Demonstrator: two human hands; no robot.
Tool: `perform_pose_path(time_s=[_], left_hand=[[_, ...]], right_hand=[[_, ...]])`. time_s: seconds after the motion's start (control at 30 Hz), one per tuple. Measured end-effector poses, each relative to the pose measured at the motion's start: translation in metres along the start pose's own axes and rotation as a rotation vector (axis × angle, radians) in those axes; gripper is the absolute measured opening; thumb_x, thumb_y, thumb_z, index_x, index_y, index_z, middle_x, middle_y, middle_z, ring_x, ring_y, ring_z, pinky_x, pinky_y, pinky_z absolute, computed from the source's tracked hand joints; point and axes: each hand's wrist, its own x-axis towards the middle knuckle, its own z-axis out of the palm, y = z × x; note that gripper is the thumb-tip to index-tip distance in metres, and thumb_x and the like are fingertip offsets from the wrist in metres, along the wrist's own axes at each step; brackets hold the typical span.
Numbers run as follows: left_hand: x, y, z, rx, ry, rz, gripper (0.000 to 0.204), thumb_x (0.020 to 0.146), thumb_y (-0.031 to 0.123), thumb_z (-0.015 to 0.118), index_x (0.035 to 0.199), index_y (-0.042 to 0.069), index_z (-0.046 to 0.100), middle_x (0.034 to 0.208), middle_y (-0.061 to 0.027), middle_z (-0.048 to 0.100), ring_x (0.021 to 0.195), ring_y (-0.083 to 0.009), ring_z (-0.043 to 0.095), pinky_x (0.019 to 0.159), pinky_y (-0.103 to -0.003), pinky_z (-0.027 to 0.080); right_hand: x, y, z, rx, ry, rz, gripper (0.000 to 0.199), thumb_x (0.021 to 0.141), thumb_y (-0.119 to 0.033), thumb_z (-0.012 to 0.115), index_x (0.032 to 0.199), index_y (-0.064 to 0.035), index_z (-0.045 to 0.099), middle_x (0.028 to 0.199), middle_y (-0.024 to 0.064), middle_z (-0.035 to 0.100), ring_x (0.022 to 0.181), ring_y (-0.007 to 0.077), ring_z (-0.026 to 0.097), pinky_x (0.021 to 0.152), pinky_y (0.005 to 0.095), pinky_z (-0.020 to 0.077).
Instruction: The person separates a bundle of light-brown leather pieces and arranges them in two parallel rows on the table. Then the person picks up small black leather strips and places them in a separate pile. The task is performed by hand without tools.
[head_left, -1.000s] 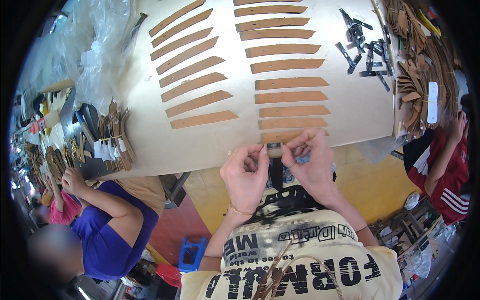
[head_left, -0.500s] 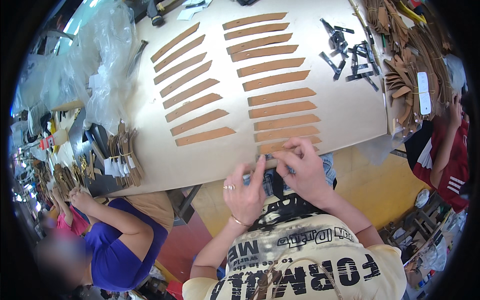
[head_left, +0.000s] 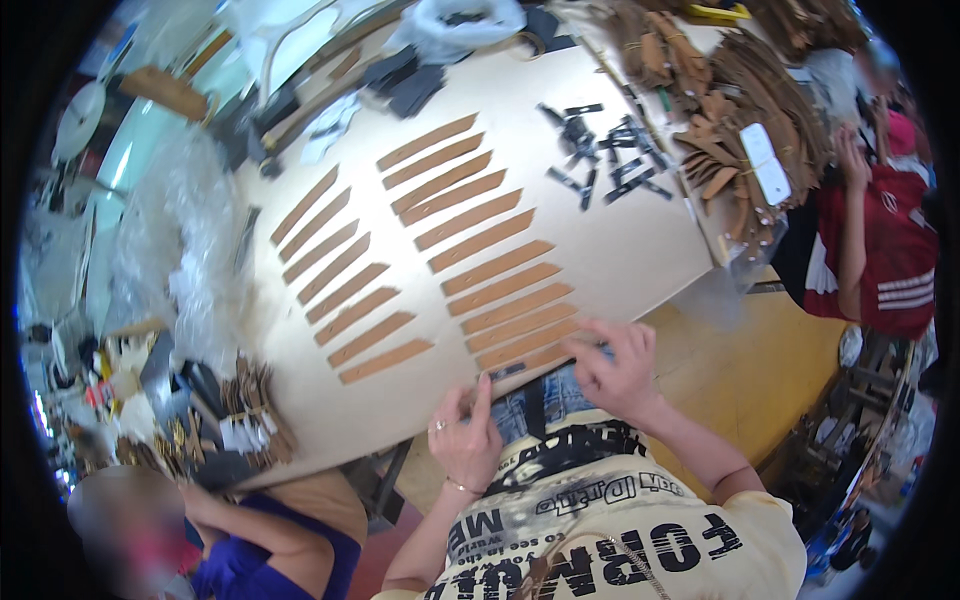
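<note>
My left hand (head_left: 468,440) is at the near table edge, its index finger extended and the other fingers curled. That fingertip presses the left end of a small black strip (head_left: 508,371). My right hand (head_left: 622,372) hovers to the right with its fingers bent and apart, by the end of the nearest tan leather strip (head_left: 548,357). I see nothing in it. Several similar tan strips with slanted ends and small slots lie ahead in two columns, a longer one (head_left: 500,277) and a shorter one (head_left: 342,271) on its left.
Loose black strips (head_left: 608,150) lie in a pile at the far right. Bundled brown leather pieces (head_left: 725,140) fill the right side. Clear plastic bags (head_left: 180,250) cover the left. A person in purple (head_left: 290,550) sits at lower left; another in red (head_left: 880,250) stands at right.
My right hand has drawn away from the black strip to the right, while my left fingertip stays at it. The whole view has tilted and shifted.
</note>
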Motion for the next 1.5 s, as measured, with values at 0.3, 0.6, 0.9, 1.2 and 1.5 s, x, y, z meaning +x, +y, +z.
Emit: perform_pose_path(time_s=[0.3,0.6,0.9,1.2,1.5], left_hand=[[0.001,-0.020,-0.010,-0.426,0.057,0.031,0.039,0.081,-0.010,0.062,0.118,-0.001,0.067,0.102,-0.0161,0.058,0.073,-0.0215,0.060,0.062,-0.029,0.050],[0.038,-0.033,-0.020,-0.439,0.143,0.212,0.040,0.072,-0.011,0.066,0.108,0.007,0.073,0.105,-0.0133,0.057,0.085,-0.0219,0.060,0.069,-0.028,0.050],[0.109,0.020,-0.011,-0.401,0.057,0.164,0.039,0.084,-0.008,0.057,0.121,0.004,0.057,0.110,-0.0158,0.053,0.086,-0.0230,0.055,0.079,-0.036,0.046],[0.151,0.087,-0.001,-1.318,-0.362,-0.294,0.054,0.087,-0.002,0.069,0.137,-0.004,0.047,0.123,-0.0140,0.058,0.108,-0.0184,0.061,0.092,-0.030,0.051],[0.185,0.100,0.058,-1.295,-0.205,-0.219,0.014,0.086,-0.002,0.069,0.099,-0.005,0.065,0.089,-0.0073,0.069,0.082,-0.0110,0.066,0.074,-0.026,0.052]], right_hand=[[0.075,0.080,-0.007,0.096,0.216,0.520,0.029,0.078,-0.013,0.076,0.106,-0.0075,0.068,0.103,0.0098,0.065,0.079,0.0253,0.061,0.074,0.0360,0.0489],[0.091,0.099,0.021,-0.225,0.113,0.197,0.025,0.080,-0.025,0.076,0.098,-0.0099,0.069,0.094,0.0053,0.063,0.089,0.0235,0.062,0.074,0.0365,0.0464],[0.095,0.095,0.004,0.285,0.362,0.481,0.011,0.091,-0.015,0.066,0.092,-0.0036,0.065,0.086,0.0061,0.065,0.080,0.0216,0.062,0.071,0.0341,0.0452],[0.086,0.017,-0.004,0.867,0.368,0.505,0.013,0.098,-0.012,0.058,0.095,0.0010,0.061,0.096,0.0101,0.062,0.086,0.0171,0.059,0.077,0.0288,0.0475],[0.094,0.044,0.011,1.154,0.417,0.612,0.018,0.104,-0.016,0.051,0.099,-0.0010,0.059,0.104,0.0029,0.059,0.084,0.0070,0.051,0.075,0.0233,0.0431]])
